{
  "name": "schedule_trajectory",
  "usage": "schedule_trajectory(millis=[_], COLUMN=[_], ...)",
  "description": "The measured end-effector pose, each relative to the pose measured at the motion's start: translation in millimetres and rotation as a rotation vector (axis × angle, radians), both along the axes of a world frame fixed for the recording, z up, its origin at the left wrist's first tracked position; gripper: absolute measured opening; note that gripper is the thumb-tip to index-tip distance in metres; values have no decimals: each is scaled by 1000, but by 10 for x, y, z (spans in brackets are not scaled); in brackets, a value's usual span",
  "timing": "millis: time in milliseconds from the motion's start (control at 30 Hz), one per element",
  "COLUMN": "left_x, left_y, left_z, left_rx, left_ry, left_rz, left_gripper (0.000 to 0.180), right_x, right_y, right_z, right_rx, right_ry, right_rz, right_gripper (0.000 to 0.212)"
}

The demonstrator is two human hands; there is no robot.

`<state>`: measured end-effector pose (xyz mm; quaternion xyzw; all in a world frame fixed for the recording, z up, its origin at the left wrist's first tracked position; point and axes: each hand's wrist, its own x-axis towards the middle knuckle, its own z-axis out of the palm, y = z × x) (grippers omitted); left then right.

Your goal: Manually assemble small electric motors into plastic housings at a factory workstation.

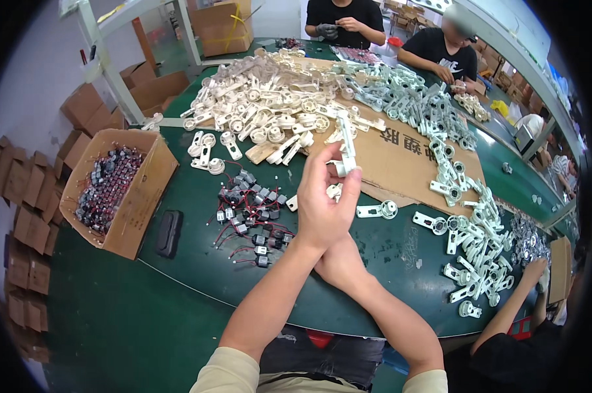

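Note:
My left hand point(325, 196) is raised over the table with its thumb and fingers closed on a white plastic housing point(345, 145), a long piece that stands nearly upright. My right hand point(340, 259) crosses behind the left wrist, and its fingers are hidden there. To the left of the hands lies a loose heap of small motors point(260, 203) with red and black wires. A single white housing point(378, 209) rests on the table just right of my hands. Beyond them spreads a large pile of cream housings point(263, 98).
A cardboard box of motors point(155, 177) stands at the left, beside a black case point(169, 233). Flat cardboard point(401, 157) lies under the piles. Pale green housings point(479, 242) cover the right side. Co-workers sit at the far side, and another person's hand point(535, 268) reaches in at right.

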<state>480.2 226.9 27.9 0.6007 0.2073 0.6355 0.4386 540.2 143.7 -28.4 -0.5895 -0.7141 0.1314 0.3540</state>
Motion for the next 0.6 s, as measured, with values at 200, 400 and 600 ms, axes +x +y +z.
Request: schedule_trajectory(millis=[200,400,600], left_x=[-15,49,147], left_y=[60,34,-76], left_z=[-25,-64,-170], left_rx=[-202,-517,-766], left_ry=[-172,-32,98], left_rz=[-163,-439,-628], left_gripper=[40,31,33], right_x=[577,1025,1107], right_y=[-100,-283,-355], right_z=[275,181,276], right_rx=[-327,-278,-149], right_ry=[915,1256,1146], right_rz=[111,-69,-219], right_gripper=[17,12,15])
